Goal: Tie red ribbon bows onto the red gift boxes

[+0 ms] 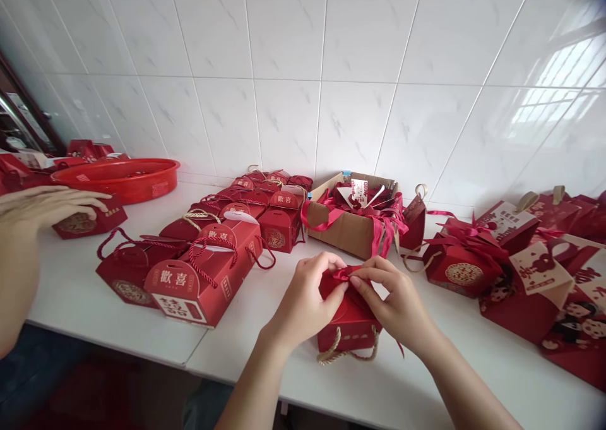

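Observation:
A red gift box (348, 329) with a beige rope handle stands on the white table (241, 354) in front of me. On its top lies a red ribbon (341, 274), gathered at the middle. My left hand (315, 294) pinches the ribbon from the left, thumb and forefinger together. From the other side my right hand (391, 294) also pinches it, fingertips almost meeting those of the left. A loose ribbon end hangs by the box's right side. My fingers hide part of the ribbon and the box top.
Several red gift boxes (189, 291) with rope handles stand to the left. Behind sits a cardboard box (341, 231) of ribbons. Finished-looking boxes with bows (466, 266) and tags crowd the right. At far left, another person's hands (52, 206) touch a box near a red basin (156, 190).

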`<state>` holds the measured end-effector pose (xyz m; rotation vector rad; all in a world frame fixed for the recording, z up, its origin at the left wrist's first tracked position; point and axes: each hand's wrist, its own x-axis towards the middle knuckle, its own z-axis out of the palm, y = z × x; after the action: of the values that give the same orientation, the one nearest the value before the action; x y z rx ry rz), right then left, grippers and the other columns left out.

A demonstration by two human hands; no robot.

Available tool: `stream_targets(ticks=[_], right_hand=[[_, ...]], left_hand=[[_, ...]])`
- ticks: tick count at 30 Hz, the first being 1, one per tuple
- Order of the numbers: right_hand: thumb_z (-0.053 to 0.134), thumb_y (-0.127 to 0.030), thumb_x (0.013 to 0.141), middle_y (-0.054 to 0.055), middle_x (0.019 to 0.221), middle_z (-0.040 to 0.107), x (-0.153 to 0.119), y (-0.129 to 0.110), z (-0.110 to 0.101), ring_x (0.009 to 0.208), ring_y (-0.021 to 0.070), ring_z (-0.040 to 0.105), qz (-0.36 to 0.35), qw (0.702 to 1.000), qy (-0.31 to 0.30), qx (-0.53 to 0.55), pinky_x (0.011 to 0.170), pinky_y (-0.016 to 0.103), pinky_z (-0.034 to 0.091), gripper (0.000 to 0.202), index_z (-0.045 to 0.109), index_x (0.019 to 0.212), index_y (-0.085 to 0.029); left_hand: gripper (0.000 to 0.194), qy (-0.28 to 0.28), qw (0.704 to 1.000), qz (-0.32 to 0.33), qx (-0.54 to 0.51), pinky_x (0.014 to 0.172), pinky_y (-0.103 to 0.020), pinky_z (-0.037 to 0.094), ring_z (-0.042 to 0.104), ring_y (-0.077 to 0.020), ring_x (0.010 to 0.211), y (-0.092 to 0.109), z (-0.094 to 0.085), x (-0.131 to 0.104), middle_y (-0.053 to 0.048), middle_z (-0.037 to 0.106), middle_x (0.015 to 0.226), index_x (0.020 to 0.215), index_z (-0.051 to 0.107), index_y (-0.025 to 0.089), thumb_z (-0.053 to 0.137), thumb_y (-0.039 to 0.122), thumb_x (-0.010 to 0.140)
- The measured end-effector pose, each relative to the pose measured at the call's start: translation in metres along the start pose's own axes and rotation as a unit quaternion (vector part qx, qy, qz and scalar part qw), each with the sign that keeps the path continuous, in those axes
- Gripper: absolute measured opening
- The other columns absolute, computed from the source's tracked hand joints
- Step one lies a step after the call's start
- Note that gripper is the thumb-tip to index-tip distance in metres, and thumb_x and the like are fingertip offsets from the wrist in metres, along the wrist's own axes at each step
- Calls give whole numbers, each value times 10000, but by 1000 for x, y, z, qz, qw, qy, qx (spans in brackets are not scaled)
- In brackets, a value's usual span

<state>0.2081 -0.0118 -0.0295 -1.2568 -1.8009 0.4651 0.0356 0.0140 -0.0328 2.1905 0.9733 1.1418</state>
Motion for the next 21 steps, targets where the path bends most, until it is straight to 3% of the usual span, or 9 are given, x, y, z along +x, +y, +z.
stream_targets(ticks=[5,10,17,21], right_hand=[[602,-378,849,54,827,558,0,-1,-3,772,201,548,-4,1000,-14,-10,731,369,453,210,730,879,-216],[570,-345,858,69,880,549,0,2,-2,861,238,545,19,1000,-2,-15,803,417,442,207,726,789,-228],[590,-422,832,92,1059,543,-1,3,4,1021,260,549,74,995,3,73,907,426,439,245,704,765,-216],[584,-510,819,112,1193,489,-1,0,1,990,261,587,134,971,-55,188,716,359,532,334,689,770,-197]], left_hand=[[130,23,1000,6,3,879,-351,451,560,-188,941,1,3,1,-13,618,947,959,499,239,530,171,852],[116,27,1000,14,4,881,-361,455,575,-198,939,1,4,1,-36,623,948,966,510,225,523,178,860],[189,12,1000,9,-15,910,-333,460,588,-177,979,2,-1,0,-28,636,1029,1041,527,233,514,162,866],[222,-1,999,9,-39,878,-277,475,597,-152,977,3,-4,-1,-22,630,1049,1076,512,234,485,138,878]])
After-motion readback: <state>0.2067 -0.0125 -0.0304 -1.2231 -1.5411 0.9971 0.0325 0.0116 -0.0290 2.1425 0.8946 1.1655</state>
